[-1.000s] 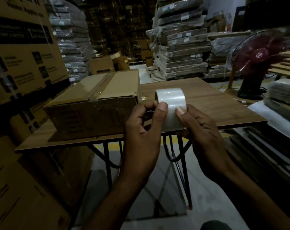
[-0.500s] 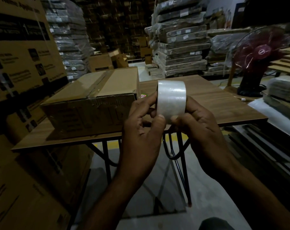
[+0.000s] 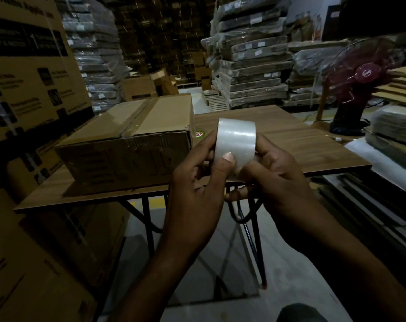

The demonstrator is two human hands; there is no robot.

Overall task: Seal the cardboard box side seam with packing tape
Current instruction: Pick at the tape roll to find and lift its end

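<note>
Two hands hold 1 tape roll [image 3: 235, 142] at frame center: left hand [image 3: 197, 182] w/ thumb pressed on it, right hand [image 3: 278, 180] curled around. Box [image 3: 127, 145] is seen center-left on table [image 3: 290, 145], apart from roll.

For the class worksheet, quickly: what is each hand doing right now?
Left hand: holding the tape roll, thumb on its face.
Right hand: also holding the tape roll.

Box [image 3: 127, 145] on table [image 3: 290, 140], left
</note>
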